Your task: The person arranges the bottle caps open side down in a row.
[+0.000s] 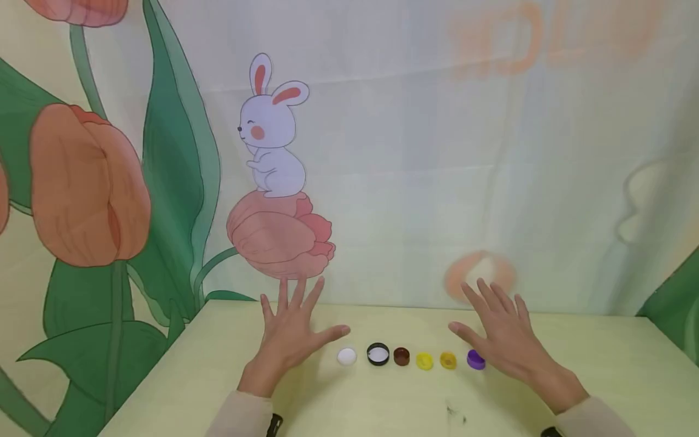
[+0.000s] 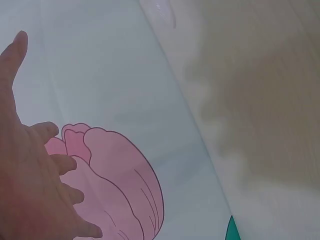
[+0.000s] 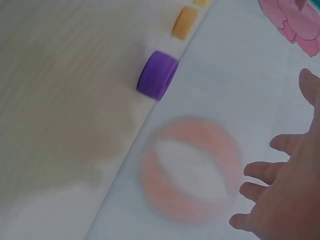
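Far left, a printed cloth (image 1: 393,182) hangs behind the bench (image 1: 382,403): a big orange tulip (image 1: 90,188), then a white rabbit (image 1: 275,133) sitting on a pink flower (image 1: 278,237) just beyond the left fingertips.

Left hand (image 1: 295,331), back up, held above the bench, its shadow falling below. Fingers spread well apart, thumb stretched inward; nothing gripped. Pale sleeve (image 1: 243,416) at the wrist.

Between the two hands, a loose row of small round pieces, none touching another. White disc (image 1: 346,356) first, just beside the left thumb tip and slightly nearer the person. Black ring (image 1: 378,363) next, pale inside, farther right of that thumb. Brown cap (image 1: 401,356) follows, close to the ring, roughly midway between the thumbs. Then the bright yellow cap (image 1: 424,361), left of the right thumb, and the amber cap (image 1: 448,360), on the person's side of that thumb's tip. Purple cap (image 1: 476,360) last, below the right thumb in the head view, apart from the fingers in the right wrist view.

Right hand (image 1: 505,340) likewise raised, fingers parted, thumb pointing inward, holding nothing.
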The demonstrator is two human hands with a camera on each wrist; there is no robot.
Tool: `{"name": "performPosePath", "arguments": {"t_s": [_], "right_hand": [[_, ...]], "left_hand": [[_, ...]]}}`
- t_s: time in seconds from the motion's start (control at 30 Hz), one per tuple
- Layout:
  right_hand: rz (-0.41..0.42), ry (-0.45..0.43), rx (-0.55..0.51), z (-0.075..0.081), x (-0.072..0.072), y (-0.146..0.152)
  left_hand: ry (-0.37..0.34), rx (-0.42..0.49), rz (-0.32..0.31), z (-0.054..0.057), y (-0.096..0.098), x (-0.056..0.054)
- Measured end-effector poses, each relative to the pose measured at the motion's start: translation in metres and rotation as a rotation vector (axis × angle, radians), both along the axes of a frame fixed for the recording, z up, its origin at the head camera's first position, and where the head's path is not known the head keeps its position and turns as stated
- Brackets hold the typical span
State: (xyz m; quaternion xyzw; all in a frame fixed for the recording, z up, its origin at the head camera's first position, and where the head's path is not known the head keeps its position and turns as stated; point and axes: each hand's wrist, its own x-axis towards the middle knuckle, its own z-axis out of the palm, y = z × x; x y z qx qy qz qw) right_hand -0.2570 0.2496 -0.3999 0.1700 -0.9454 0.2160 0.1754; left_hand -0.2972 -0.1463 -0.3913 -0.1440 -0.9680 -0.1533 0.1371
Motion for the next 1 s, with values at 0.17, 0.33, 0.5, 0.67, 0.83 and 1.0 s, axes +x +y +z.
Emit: {"name": "performPosePath", "arguments": {"t_s": [0.17, 0.33, 0.5, 0.67, 0.83, 1.0], "right_hand": [[0.030, 0.013, -0.061, 0.000, 0.003, -0.007], [0.057, 0.037, -0.112, 0.001, 0.004, -0.015], [0.088, 0.017, -0.150, 0.000, 0.003, -0.026], [0.104, -0.011, -0.175, -0.003, 0.000, -0.042], [0.112, -0.049, -0.209, -0.007, -0.002, -0.057], [0.120, -0.087, -0.234, -0.010, -0.005, -0.069]], "left_hand": [[-0.007, 0.061, -0.029, 0.003, 0.001, 0.000], [-0.016, 0.107, -0.075, 0.001, 0.002, -0.001], [-0.012, 0.139, -0.106, -0.004, 0.004, 0.000], [0.009, 0.181, -0.132, -0.005, 0.001, 0.000], [0.022, 0.225, -0.176, -0.009, 0.000, 0.000], [0.028, 0.287, -0.205, -0.016, 0.000, -0.003]]}}
